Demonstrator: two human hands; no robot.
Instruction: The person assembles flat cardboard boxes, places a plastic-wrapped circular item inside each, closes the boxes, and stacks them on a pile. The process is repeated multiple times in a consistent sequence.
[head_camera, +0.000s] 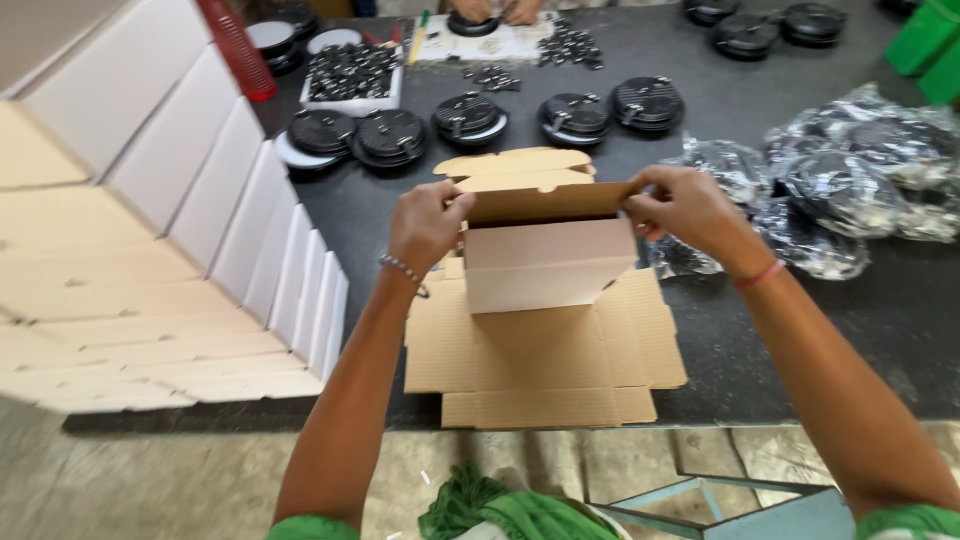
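A flat-cut cardboard box (545, 330) lies partly folded on the dark table (900, 320) in front of me. Its far panel stands up, white on the side facing me. My left hand (428, 222) grips the left end of that raised panel. My right hand (680, 208) pinches its right end. The near flaps lie flat on the table, brown and corrugated. Another folded cardboard piece (515, 163) lies just behind the raised panel.
A slanting row of white folded boxes (200, 190) fills the left. Stacks of black round parts (470, 115) sit behind, plastic-bagged ones (850, 180) at right. A white tray of small parts (352, 75), a red ribbed cylinder (235, 45) and another person's hands (497, 10) are farther back.
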